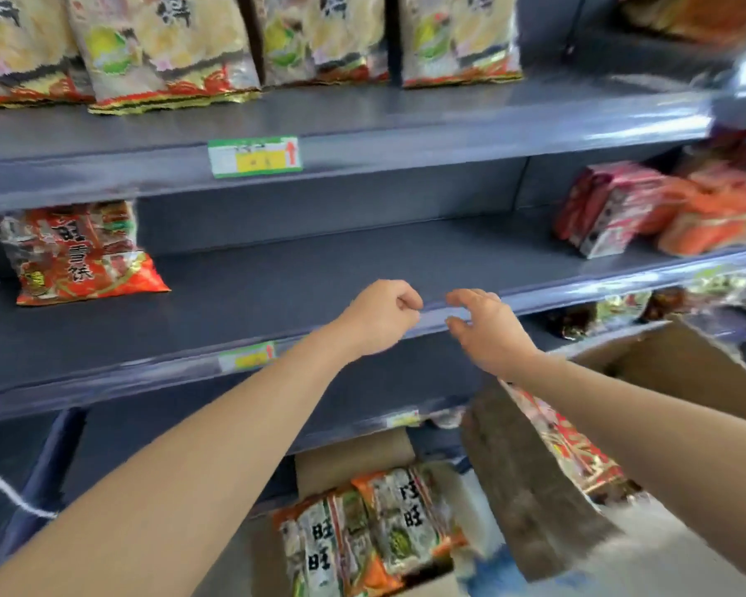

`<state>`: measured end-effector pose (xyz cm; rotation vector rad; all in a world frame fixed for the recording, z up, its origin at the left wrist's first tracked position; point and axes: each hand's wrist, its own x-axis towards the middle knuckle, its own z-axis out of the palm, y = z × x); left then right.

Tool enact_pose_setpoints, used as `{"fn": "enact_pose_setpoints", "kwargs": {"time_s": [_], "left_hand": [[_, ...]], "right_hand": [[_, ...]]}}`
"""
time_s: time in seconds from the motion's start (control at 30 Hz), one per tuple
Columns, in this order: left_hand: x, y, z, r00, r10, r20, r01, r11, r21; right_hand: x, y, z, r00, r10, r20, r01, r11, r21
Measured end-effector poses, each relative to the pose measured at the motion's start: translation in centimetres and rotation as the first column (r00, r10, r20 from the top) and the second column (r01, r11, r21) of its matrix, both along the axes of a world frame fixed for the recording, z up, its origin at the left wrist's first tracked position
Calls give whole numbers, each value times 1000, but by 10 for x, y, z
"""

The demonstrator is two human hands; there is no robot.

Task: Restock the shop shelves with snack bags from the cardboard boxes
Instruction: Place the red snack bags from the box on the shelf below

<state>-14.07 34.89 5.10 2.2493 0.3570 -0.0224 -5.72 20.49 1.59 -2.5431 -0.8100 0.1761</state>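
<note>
Red snack bag (pixel 78 256) standing on the middle shelf (pixel 276 286), well left of the fingers. Left hand (pixel 380 316) fisted at the shelf lip, nothing in it. Right hand (pixel 487 327) just beside, fingers half-curled, empty. Open cardboard boxes (pixel 354 463) with bags below both hands

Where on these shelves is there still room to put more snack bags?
The middle shelf is mostly bare: a wide stretch between the red snack bag at left and the pink boxes at right. The top shelf is packed with pale bags, leaving only its front strip free.
</note>
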Motion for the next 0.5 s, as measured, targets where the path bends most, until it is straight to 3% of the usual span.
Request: {"fn": "enact_pose_setpoints", "kwargs": {"time_s": [0.27, 0.5], "left_hand": [[71, -142, -10, 961, -249, -118, 228, 960, -162], [102, -187, -66, 940, -227, -255, 170, 959, -229]], "right_hand": [[59, -174, 12, 878, -465, -110, 461, 885, -63], [65, -223, -25, 855, -496, -149, 457, 858, -234]]}}
